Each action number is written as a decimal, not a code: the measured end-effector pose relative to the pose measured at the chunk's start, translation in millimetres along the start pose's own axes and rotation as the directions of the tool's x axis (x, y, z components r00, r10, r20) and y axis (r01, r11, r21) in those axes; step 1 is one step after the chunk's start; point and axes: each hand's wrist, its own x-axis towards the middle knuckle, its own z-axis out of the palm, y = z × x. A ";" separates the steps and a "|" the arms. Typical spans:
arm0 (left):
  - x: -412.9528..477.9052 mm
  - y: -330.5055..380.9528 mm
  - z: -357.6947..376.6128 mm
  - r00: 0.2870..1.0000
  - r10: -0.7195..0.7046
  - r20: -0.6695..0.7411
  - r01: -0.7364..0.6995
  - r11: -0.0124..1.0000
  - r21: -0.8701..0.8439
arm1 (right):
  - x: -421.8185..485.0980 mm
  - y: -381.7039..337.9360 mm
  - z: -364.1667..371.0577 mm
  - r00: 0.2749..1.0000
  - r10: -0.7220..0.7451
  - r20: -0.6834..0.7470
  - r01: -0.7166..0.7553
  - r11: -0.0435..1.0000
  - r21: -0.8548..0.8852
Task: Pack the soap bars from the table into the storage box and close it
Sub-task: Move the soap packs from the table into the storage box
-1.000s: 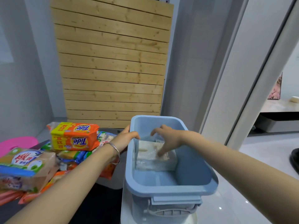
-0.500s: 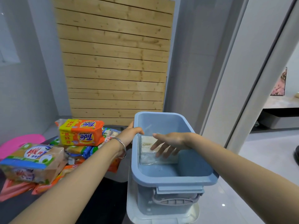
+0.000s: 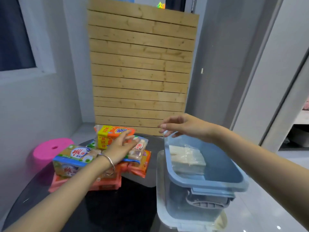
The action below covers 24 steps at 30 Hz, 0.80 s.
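Wooden slats (image 3: 142,67) lean against a grey wall at the back, and below them a dark, glossy worktop (image 3: 107,208) carries the action. One view only, from the head camera, so let's work through it.

At about nine o'clock from the box sits the pile of soap bars (image 3: 100,161), wrapped packs in orange, green and blue, stacked loosely, with a yellow-and-orange Tide pack (image 3: 110,133) on top at the back. The left hand (image 3: 120,149) is right over that pile, bracelet on the wrist, fingers (image 3: 132,139) spread and curling onto a pack, though whether they have really closed on it I cannot tell. A pink stool (image 3: 50,148) peeks in beyond the worktop's edge at ten o'clock.

Over to three o'clock: the blue storage box (image 3: 217,183) stands open, resting on what looks like a clear container. Inside, against its far end, lies one clear-wrapped pale soap block (image 3: 187,159). The right hand (image 3: 187,126) hovers above the box's far rim, fingers loose and apart, holding nothing.

So, the score: one block packed, by my reckoning, and nearly the whole pile waiting. Plenty of room left in the box. No lid is visible in this shot, and closing is a long way off.
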 end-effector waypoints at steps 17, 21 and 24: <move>-9.1 -79.2 -111.6 0.964 0.030 -0.264 0.211 0.520 0.828 | 176.4 -25.5 122.3 0.988 0.096 0.123 -0.036 0.907 -0.419; -4.6 -86.1 -114.8 0.967 0.025 -0.255 0.212 0.481 0.851 | 197.8 -23.3 136.9 0.993 0.085 0.082 -0.033 0.864 -0.502; -6.1 -84.6 -114.1 0.970 0.007 -0.242 0.209 0.481 0.852 | 197.5 -24.2 139.8 0.996 0.059 0.061 -0.016 0.840 -0.542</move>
